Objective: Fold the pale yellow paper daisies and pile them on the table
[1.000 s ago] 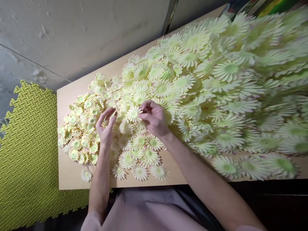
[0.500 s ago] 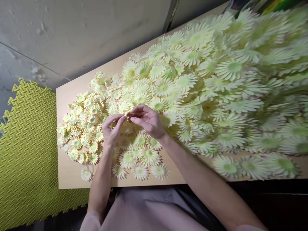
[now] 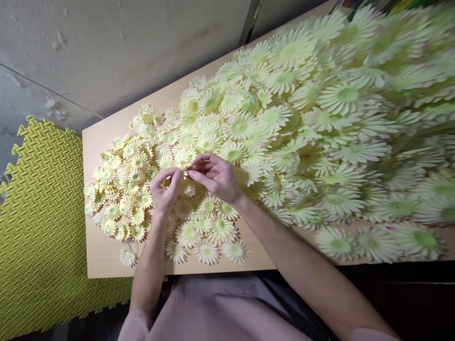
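My left hand (image 3: 163,189) and my right hand (image 3: 218,179) meet over the left part of a heap of artificial daisy flowers (image 3: 240,127). Between their pinched fingertips is a small pale artificial flower (image 3: 185,172), mostly hidden by the fingers. Thumb and forefinger close on it from the left; the right thumb and fingers grip it from the other side. The loose flowers have cream-white petals, green centres and some pinkish tips. Smaller ones (image 3: 137,176) lie clustered left of my left hand, and several (image 3: 207,252) lie below my hands.
The flowers cover much of a light wooden table (image 3: 106,263), with larger ones piled to the right. A grey wall (image 3: 142,52) runs along the far side. A yellow-green foam mat (image 3: 42,227) stands beyond the left edge. Dark and coloured items sit at the back right.
My right thumb has shifted slightly left, nearer the left fingertips, and the right hand has turned a little. The heap looks the same.
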`<move>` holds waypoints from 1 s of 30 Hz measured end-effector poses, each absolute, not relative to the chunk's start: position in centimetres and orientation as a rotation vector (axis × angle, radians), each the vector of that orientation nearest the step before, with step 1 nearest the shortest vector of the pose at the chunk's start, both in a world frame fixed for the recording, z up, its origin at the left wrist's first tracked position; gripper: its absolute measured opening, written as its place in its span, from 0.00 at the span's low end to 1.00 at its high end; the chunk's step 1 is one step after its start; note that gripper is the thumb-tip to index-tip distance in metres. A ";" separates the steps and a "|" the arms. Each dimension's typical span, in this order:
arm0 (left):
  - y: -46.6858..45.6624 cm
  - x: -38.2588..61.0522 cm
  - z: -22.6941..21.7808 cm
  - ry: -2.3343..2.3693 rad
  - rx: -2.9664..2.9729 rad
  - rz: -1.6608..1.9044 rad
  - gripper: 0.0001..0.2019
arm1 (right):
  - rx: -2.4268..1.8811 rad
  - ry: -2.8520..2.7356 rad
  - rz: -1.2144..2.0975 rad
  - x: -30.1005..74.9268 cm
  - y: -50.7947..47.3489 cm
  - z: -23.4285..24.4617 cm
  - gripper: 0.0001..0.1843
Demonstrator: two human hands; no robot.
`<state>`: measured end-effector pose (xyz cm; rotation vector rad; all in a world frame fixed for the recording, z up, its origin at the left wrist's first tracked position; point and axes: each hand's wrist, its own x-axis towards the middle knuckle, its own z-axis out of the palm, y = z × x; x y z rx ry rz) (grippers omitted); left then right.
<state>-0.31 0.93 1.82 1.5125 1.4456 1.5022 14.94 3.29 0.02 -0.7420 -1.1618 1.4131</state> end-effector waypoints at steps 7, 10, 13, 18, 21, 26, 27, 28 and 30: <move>1.0 -0.3 2.1 1.369 1.695 1.455 0.05 | -0.760 -1.145 1.384 15.0 3.5 0.7 0.13; 1.0 -0.2 2.1 1.363 1.701 1.462 0.04 | -0.721 -1.150 1.387 15.1 3.5 0.7 0.13; 1.0 -0.1 2.0 1.381 1.654 1.470 0.04 | -0.678 -1.154 1.401 15.1 3.5 0.6 0.12; 1.0 -0.2 2.0 1.441 1.537 1.432 0.06 | -0.692 -1.209 1.385 15.2 3.5 0.1 0.12; 1.0 -0.2 2.1 1.457 1.525 1.385 0.07 | -0.686 -1.275 1.373 15.2 3.5 -0.1 0.12; 0.9 -0.2 2.3 1.454 1.563 1.406 0.06 | -0.632 -1.295 1.383 15.2 3.4 0.0 0.11; 0.9 -0.1 2.3 1.459 1.576 1.414 0.06 | -0.631 -1.296 1.380 15.2 3.4 0.0 0.11; 0.9 -0.1 2.3 1.466 1.593 1.421 0.06 | -0.636 -1.299 1.376 15.2 3.4 0.0 0.12; 0.9 -0.1 2.2 1.482 1.638 1.438 0.07 | -0.657 -1.305 1.366 15.1 3.4 0.0 0.12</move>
